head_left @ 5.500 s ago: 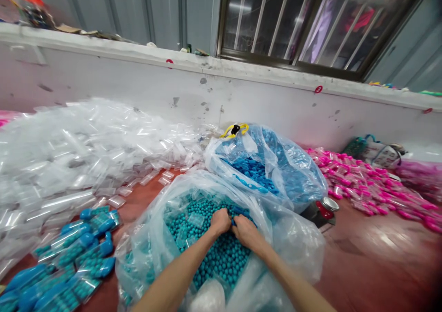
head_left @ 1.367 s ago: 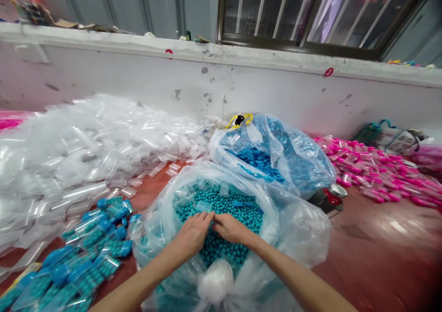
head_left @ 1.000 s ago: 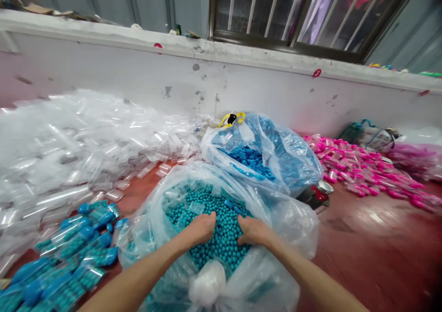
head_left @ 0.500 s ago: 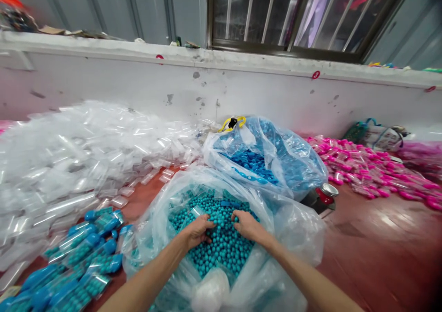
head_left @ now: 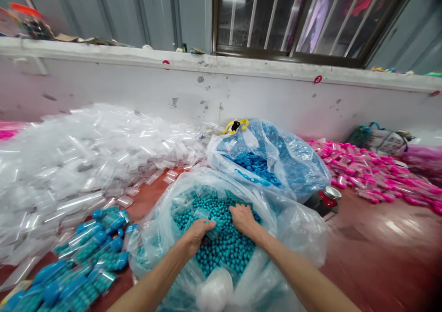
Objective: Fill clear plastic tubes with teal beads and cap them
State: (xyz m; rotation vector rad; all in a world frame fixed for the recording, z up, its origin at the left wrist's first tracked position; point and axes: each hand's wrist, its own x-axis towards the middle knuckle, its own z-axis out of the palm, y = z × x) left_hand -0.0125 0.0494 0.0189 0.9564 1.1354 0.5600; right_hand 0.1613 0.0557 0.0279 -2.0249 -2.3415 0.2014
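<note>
Teal beads [head_left: 224, 252] fill an open clear plastic bag [head_left: 272, 210] in front of me. My left hand [head_left: 197, 234] is over the left part of the beads, its fingers wrapped round a small clear container that has teal beads in it. To its right, my right hand [head_left: 242, 217] rests on the beads with its fingers bent down among them; whether it holds any is hidden. A knotted white lump of plastic [head_left: 214, 288] lies at the bag's near edge.
Clear plastic cases [head_left: 86, 150] are heaped at the left. Filled bead containers with blue caps [head_left: 86, 243] lie nearer. Behind is a bag of blue pieces [head_left: 255, 167]. A red-and-silver object [head_left: 330, 196] and pink pieces [head_left: 373, 173] lie to the right.
My right hand has moved slightly up and its fingers now reach down into the beads. A clear container now shows in my left hand. The view has shifted slightly.
</note>
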